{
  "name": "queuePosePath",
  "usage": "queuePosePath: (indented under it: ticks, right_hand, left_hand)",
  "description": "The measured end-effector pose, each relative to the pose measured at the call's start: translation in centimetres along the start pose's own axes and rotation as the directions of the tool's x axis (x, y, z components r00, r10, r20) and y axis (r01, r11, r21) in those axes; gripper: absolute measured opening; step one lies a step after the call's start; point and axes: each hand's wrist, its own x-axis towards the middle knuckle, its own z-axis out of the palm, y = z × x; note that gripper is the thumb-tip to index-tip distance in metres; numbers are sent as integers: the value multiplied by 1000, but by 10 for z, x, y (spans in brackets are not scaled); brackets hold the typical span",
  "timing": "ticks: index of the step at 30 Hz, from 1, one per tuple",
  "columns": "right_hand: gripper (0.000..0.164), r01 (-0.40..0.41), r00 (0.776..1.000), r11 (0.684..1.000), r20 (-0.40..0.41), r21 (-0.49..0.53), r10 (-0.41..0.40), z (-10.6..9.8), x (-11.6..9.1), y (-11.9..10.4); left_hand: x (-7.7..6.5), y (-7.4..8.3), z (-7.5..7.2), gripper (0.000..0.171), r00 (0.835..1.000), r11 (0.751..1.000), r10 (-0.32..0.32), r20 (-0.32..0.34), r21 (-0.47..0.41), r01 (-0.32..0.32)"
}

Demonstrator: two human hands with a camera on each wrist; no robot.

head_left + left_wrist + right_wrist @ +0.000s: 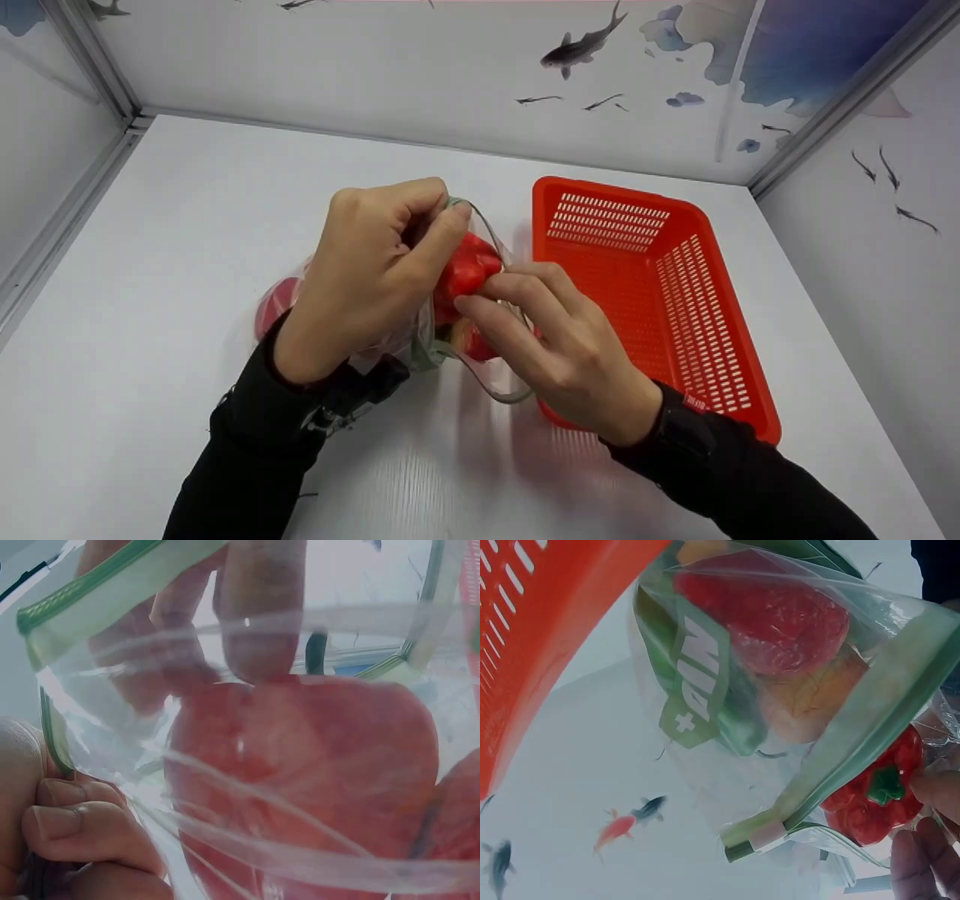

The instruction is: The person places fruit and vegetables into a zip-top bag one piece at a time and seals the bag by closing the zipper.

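Note:
On the white table lies a clear zip bag (420, 341) with a green seal strip (870, 742). My left hand (442, 214) pinches the bag's rim at the top and holds its mouth up. A red bell pepper (469, 270) with a green stem sits in the mouth, and my right hand (487, 292) grips it with curled fingers. In the right wrist view my fingertips (934, 791) touch the pepper (877, 799). Red, orange and green produce (772, 622) fills the bag behind the strip. The left wrist view shows the pepper (300, 787) through the plastic, beside my left fingers (67, 825).
An orange-red slotted plastic basket (660, 300) with nothing in it stands just right of my hands, its near corner under my right wrist. Walls with fish pictures close in the back and both sides of the table.

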Motion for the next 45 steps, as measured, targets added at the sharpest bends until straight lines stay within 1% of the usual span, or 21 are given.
queuePosePath:
  ticks: [4,9,15,16,19,21,23,25,28,30,31,32,33,34,36,38,39,40,42,44,45]
  right_hand:
    - [12,14,1000,999,1,-29,-14,-1,0,1]
    - [17,-12,999,1000,30,10,11,-7,-5,3]
    - [19,-38,998,999,52,39,36,-14,-15,8]
    - [19,-49,997,998,57,43,47,-16,-17,9]
    - [20,-125,990,990,81,71,120,-22,-24,13]
    - [20,-193,976,978,114,80,183,-28,-30,17]
    - [21,-268,955,960,150,81,254,-34,-35,23]
    - [22,-332,931,941,182,68,316,-40,-41,31]
    - [26,-419,884,907,245,37,398,-47,-49,43]
    - [29,-476,836,879,314,11,449,-50,-56,51]
    - [31,-507,804,862,360,1,472,-51,-59,55]
    - [33,-539,764,843,415,-12,494,-51,-63,58]
    - [35,-571,718,821,471,-22,512,-51,-66,62]
    - [38,-603,666,797,528,-33,526,-51,-69,65]
    - [44,-665,545,744,642,-60,539,-49,-75,71]
    - [48,-702,438,708,734,-82,519,-46,-82,76]
    - [50,-714,391,694,771,-91,503,-44,-85,78]
    - [52,-721,350,686,801,-100,485,-41,-88,79]
    - [54,-730,292,676,848,-101,442,-36,-94,79]
    - [54,-734,256,673,881,-91,398,-30,-99,78]
    - [54,-734,244,674,893,-85,378,-27,-102,78]
  left_hand:
    - [0,0,0,44,1000,1000,-3,-2,4,3]
    - [0,-1,0,44,1000,1000,0,4,10,0]
    - [0,-2,0,44,1000,1000,3,8,23,-4]
    - [0,-2,0,44,1000,1000,4,7,22,-4]
    - [0,-2,0,43,1000,1000,9,12,22,-9]
    - [0,-1,0,43,1000,1000,7,13,14,-7]
    - [0,-1,0,43,1000,1000,8,18,10,-8]
    - [0,-1,0,43,1000,1000,7,20,7,-7]
    - [0,0,0,43,1000,1000,1,21,7,-1]
    - [-1,0,0,43,1000,1000,-1,21,10,1]
    - [-1,0,0,43,1000,1000,-1,21,11,1]
    - [-1,1,0,43,1000,1000,-1,20,13,0]
    - [-1,1,0,43,1000,1000,0,20,15,0]
    - [-1,1,-1,43,1000,1000,2,22,17,-3]
    - [-1,1,-1,43,1000,1000,6,25,19,-7]
    - [-1,0,-1,43,1000,1000,7,27,19,-8]
    - [-1,0,-1,43,1000,1000,8,29,17,-9]
    - [-1,0,0,43,999,1000,9,30,15,-10]
    - [-1,0,0,43,999,1000,11,32,10,-12]
    - [-1,0,0,43,999,1000,14,32,8,-14]
    - [-1,0,0,43,999,1000,15,33,7,-16]
